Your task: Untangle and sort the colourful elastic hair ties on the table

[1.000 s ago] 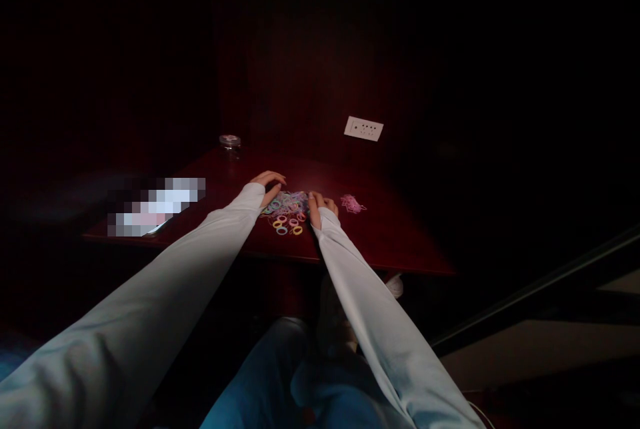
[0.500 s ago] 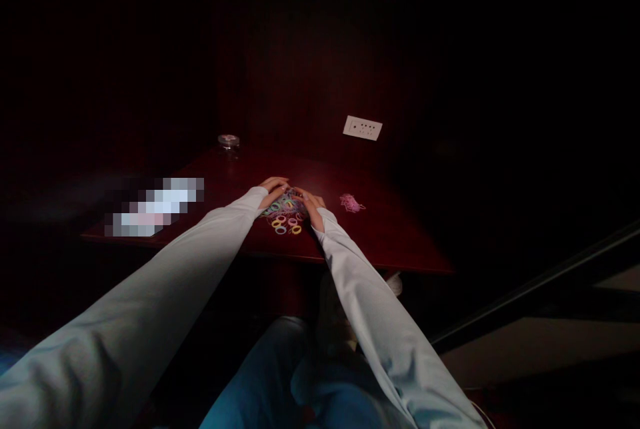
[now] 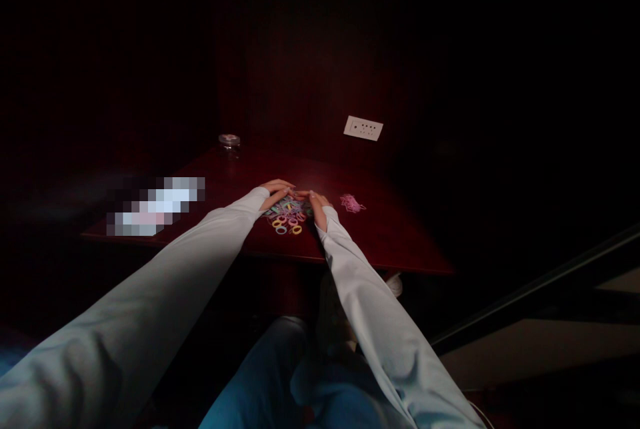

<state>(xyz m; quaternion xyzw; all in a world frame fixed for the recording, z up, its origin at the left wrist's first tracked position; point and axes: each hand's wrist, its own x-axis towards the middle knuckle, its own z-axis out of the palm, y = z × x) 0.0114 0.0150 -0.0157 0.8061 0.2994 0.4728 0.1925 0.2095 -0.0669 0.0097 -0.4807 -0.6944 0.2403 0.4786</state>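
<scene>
**One pink pile (image 3: 353,203) set apart, one mixed heap (image 3: 289,208) left**

Some separation by colour can be judged as done: the pink pile of thin bands is placed on the table (image 3: 385,239) to the right of the right hand (image 3: 318,200), well apart from the rest. Much more appears to be left, since the mixed heap is made up of lilac, green, yellow and other colours lying tangled together. Several thicker rings (image 3: 301,230) in yellow, pink and blue are spread along its near edge, and no single-colour group is formed by them.

The mixed heap is flanked by both hands, near the middle of the table. Its left and far side is covered by the left hand (image 3: 278,188), with the fingers bent loosely over the bands; its right side is bordered by the right hand, with the fingers curled narrowly inward. Whether any band is pinched by either hand cannot be told, as the fingertips are too small and dim.

A clear jar (image 3: 229,147) is stood at the far left of the table, untouched; its contents cannot be made out. No band can be seen beside it.
</scene>
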